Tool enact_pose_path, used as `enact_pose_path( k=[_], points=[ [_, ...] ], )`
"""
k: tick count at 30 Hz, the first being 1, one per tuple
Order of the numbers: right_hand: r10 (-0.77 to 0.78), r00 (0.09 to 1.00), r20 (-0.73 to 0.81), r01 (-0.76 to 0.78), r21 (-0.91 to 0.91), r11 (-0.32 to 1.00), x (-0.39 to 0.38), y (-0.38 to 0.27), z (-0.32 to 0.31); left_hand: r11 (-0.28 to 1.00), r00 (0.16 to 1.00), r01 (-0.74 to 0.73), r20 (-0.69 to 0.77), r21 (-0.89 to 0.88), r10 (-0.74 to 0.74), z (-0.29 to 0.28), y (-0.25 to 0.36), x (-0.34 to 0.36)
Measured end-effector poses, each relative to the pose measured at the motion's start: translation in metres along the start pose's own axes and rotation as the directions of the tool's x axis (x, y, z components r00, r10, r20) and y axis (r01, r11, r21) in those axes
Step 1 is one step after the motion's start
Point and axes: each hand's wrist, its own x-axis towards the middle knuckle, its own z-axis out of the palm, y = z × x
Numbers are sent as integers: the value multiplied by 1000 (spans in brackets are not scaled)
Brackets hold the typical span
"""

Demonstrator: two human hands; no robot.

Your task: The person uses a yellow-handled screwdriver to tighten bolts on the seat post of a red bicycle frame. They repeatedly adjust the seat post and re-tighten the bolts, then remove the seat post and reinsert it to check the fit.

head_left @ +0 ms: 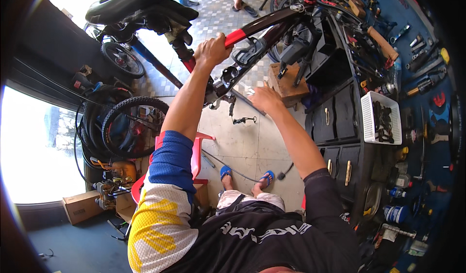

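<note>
The left hand's fingers (212,50) are wrapped tight around the red-and-black bicycle frame tube (252,28) at twelve o'clock, arm stretched up; the right hand (264,98) is spread flat under the bottom bracket (228,76), holding nothing. If that single grip were loosened, the raised frame could be swung down — onto the sandalled feet (245,176) at six o'clock.

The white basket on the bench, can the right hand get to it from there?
Probably yes: the right hand is free, and nothing stands between it and the white basket on the bench's edge.
</note>
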Motion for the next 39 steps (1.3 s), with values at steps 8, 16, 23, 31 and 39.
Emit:
enact_pose_path(
  k=[8, 16, 23, 31, 39],
  points=[
    [14, 999, 29, -14, 4, 1000, 39, -24, 18, 1000, 1000, 2, -6, 7, -2, 0, -5, 1],
    [35, 995, 98, -41, 66, 997, 40, -14, 34, 1000, 1000, -18, -4, -13, 18, 1, -1, 1],
    [53, 998, -21, -49, 157, 986, 16, -3, 20, 1000, 1000, -18, -22, -23, 18, 1, -6, -1],
    [49, 995, -91, -32, 188, 982, 14, -5, 36, 1000, 1000, 5, 2, 2, -5, 0, -1, 0],
    [73, 991, -113, -42, 255, 966, 12, -15, 44, 1000, 1000, 14, 15, 10, -14, -3, -1, -1]
  ],
)
